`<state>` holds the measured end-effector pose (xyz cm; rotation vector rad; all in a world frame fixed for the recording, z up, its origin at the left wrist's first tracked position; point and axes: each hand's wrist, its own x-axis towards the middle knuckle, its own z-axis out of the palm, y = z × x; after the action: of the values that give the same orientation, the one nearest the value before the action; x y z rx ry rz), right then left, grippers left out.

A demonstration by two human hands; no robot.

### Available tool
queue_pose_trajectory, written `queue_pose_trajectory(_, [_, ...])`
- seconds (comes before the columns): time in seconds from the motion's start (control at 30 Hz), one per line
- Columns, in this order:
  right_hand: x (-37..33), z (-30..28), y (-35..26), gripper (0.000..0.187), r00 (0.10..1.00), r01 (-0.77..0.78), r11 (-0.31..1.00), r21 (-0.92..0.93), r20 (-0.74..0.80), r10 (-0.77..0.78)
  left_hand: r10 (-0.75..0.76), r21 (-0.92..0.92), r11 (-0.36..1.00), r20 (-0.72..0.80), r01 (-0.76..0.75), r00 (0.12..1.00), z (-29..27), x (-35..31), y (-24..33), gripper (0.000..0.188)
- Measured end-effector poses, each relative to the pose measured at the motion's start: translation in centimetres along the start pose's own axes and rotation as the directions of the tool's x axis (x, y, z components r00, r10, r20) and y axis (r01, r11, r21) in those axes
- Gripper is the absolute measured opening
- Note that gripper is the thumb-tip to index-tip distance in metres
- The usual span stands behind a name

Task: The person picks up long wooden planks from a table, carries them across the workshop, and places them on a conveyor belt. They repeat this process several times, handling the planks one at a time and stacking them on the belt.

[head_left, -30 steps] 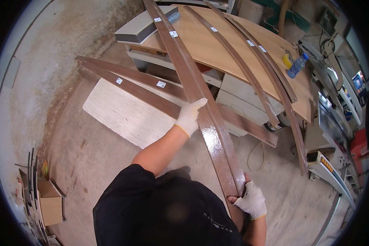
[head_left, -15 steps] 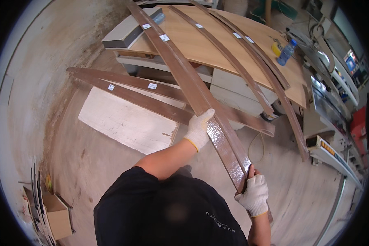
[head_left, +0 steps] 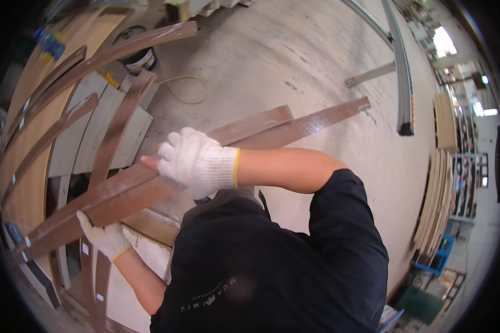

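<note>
Two long, curved brown wooden strips (head_left: 272, 126) run side by side from the lower left to the upper right, in front of my chest. My right hand (head_left: 197, 161), in a white knit glove, grips them from above near their middle. My left hand (head_left: 103, 237), also gloved, holds their lower left part from beneath. The far ends of the strips hang over the concrete floor (head_left: 294, 50).
At left is a stack of tan boards (head_left: 25, 144) and grey-white panels (head_left: 108, 130) with more curved brown strips (head_left: 122, 49) on top. A paint can (head_left: 140, 58), a blue bottle (head_left: 50, 41) and a yellow cord loop (head_left: 190, 89) are nearby. A metal rail (head_left: 403, 83) and leaning boards (head_left: 438, 205) are at right.
My view has swung round, so the board stack now lies to the left. The held strips have turned with me and now point up and right; both hands still grip them.
</note>
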<state>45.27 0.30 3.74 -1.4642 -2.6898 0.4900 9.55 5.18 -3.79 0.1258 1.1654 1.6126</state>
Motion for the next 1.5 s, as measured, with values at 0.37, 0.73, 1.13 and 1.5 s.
queue_pose_trajectory(0.37, [-2.4, 0.0, 0.9, 0.095, 0.999, 0.01, 0.998, 0.06, -0.04, -0.008, -0.052, 0.003, 0.999, -0.023, 0.053, 0.998, -0.1, -0.2, 1.6, 0.063])
queue_pose_trajectory(0.73, [-6.7, -2.4, -10.6, 0.133, 0.975, 0.091, 0.993, -0.07, -0.196, -0.103, 0.019, -0.339, 0.94, 0.149, 0.033, 0.989, -6.1, -3.9, 11.7, 0.042])
queue_pose_trajectory(1.13, [-20.0, 0.3, -5.3, 0.097, 0.967, -0.108, 0.994, -0.023, -0.234, 0.1, 0.028, -0.414, 0.91, 0.115, 0.023, 0.993, -7.1, -8.2, 14.9, 0.036])
queue_pose_trajectory(1.5, [-7.8, -1.2, -16.1, 0.137, 0.977, 0.027, 0.994, -0.108, -0.206, -0.049, 0.021, -0.4, 0.916, 0.045, -0.001, 0.999, -8.4, -7.6, 13.8, 0.034])
